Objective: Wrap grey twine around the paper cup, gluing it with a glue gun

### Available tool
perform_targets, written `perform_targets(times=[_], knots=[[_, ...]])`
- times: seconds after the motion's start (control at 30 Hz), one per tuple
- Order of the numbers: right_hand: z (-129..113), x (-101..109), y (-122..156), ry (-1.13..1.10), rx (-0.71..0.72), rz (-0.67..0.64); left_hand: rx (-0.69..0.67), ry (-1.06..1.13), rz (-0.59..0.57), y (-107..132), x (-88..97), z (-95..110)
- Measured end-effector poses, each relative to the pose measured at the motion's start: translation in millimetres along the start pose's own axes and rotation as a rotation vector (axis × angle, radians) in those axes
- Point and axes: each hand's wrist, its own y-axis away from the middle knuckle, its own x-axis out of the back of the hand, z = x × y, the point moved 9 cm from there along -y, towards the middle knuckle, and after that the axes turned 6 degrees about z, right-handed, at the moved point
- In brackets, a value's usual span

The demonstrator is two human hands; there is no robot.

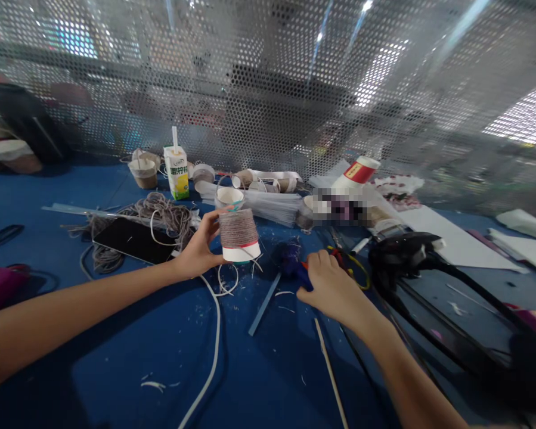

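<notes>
My left hand (199,250) holds a paper cup (238,233) upside down above the blue table (129,357); grey-brown yarn is wound round most of the cup and a white band shows at its lower end. My right hand (332,287) rests on the table to the right, fingers closed on a dark blue tool (294,265) that looks like a glue gun. A glue stick (264,304) lies just left of that hand. A loose heap of the same yarn (160,215) lies beyond my left hand, partly over a black phone (136,239).
A milk carton with a straw (176,171), paper cups (145,170) and paper strips (268,179) stand along the perforated metal screen (268,89). Scissors (346,259) and a black object (406,256) lie right. White cable (211,357) and a thin stick (330,369) cross the near table.
</notes>
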Motion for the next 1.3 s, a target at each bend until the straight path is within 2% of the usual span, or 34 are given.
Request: perform_targets(times=[0.1, 0.17, 0.27, 0.33, 0.4, 0.5, 0.63, 0.93, 1.13, 1.3], knots=[[0, -2, -4, -0.038, -0.036, -0.008, 0.0, -0.007, -0.001, 0, -0.1, 0], [8, 4, -7, -0.141, -0.07, 0.05, 0.002, -0.012, 0.0, -1, -0.4, 2], [21, 15, -6, -0.523, -0.108, 0.137, 0.011, -0.024, 0.006, -2, -0.3, 2], [22, 18, -2, -0.862, -0.124, 0.131, 0.019, -0.021, 0.007, -2, -0.6, 2], [16, 23, 4, -1.139, -0.108, 0.132, 0.024, -0.003, 0.008, -2, -1.0, 1], [0, 30, 13, -1.367, -0.038, 0.147, 0.025, 0.02, 0.011, -2, -1.6, 1], [-11, 28, 18, -1.386, 0.015, 0.158, 0.024, 0.03, 0.0, -2, -3.1, 1], [-8, 27, 17, -1.229, 0.221, 0.187, 0.039, 0.021, -0.004, -3, -3.2, 3], [-12, 26, 20, -1.249, 0.211, 0.233, 0.027, 0.013, -0.019, -2, -5.0, 6], [-13, 23, 21, -1.263, 0.175, 0.208, 0.033, 0.012, -0.028, -2, -5.1, 5]])
